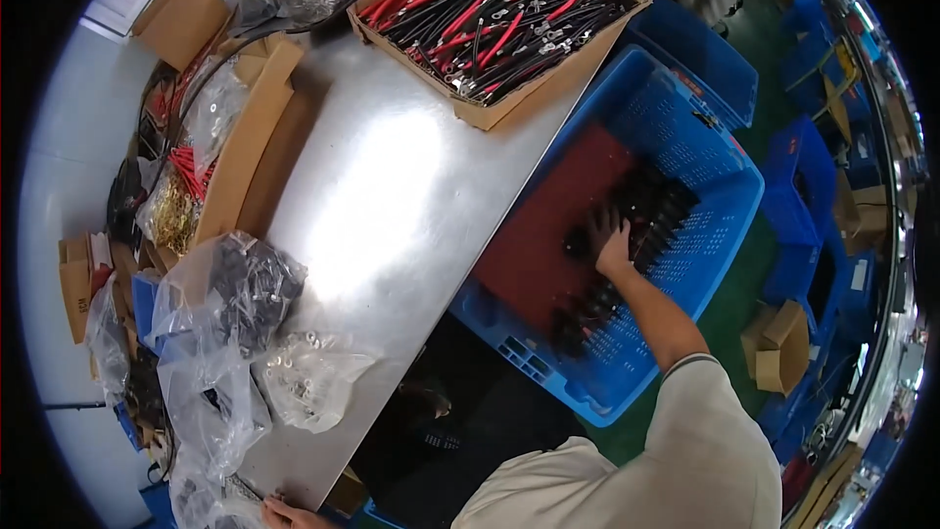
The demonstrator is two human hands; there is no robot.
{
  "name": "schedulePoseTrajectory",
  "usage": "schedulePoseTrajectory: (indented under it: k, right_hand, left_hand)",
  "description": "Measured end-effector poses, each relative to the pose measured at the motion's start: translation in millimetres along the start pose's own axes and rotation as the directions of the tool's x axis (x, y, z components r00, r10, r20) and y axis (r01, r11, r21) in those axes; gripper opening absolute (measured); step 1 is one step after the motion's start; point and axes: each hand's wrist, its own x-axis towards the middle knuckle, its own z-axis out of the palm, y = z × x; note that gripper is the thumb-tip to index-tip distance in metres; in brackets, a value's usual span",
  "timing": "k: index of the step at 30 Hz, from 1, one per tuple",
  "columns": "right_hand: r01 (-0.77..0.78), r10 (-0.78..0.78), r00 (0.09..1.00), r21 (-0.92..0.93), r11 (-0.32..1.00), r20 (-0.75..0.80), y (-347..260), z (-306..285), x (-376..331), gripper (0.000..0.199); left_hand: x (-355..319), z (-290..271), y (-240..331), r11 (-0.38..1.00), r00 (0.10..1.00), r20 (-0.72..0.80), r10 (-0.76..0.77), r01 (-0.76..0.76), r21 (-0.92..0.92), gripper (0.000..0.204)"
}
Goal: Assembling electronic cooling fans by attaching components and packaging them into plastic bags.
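Observation:
My right hand [612, 243] reaches down into a large blue plastic crate [720, 225] on the right. Its fingers look spread over a row of black parts [674, 211], their exact kind too dark and blurred to make out. A reddish-brown sheet [543, 230] lies in the crate beside these parts, and more black parts [583, 321] sit at its near end. At the bottom edge, my left hand [286, 513] is at the metal table's [392, 284] near edge, next to clear plastic bags [211, 421]. Most of it is cut off by the frame, so its grip is hidden.
A cardboard box [480, 116] of red and black cables with metal lugs stands at the table's far end. Along the left are a cardboard divider [250, 137], a bag of black parts [245, 279] and a bag of metal rings [313, 377]. Blue bins [798, 186] stand farther right.

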Motion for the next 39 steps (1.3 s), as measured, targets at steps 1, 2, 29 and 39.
schedulePoseTrajectory:
  k: [1, 2, 29, 39]
  right_hand:
    - [0.076, -0.081, 0.983, -0.037, 0.996, -0.165, 3, 8, -7, 0.073]
    - [0.152, -0.171, 0.931, -0.085, 0.985, -0.321, 1, 13, -15, 0.069]
    - [0.050, -0.115, 0.909, 0.168, 0.984, 0.401, -14, -44, 18, 0.052]
    - [-0.009, -0.045, 0.994, 0.470, 0.883, 0.104, 30, -13, 11, 0.046]
  left_hand:
    - [-2, 5, -1, 1.000, 1.000, -0.011, 0.018, -0.018, -0.014, 0.028]
    - [-2, 8, -2, 0.999, 0.999, -0.026, 0.033, -0.034, -0.020, 0.028]
    - [-4, 7, -13, 0.992, 0.996, -0.052, -0.068, 0.062, -0.108, 0.022]
    - [-6, 3, -17, 0.991, 0.997, -0.019, -0.070, 0.068, -0.114, 0.020]
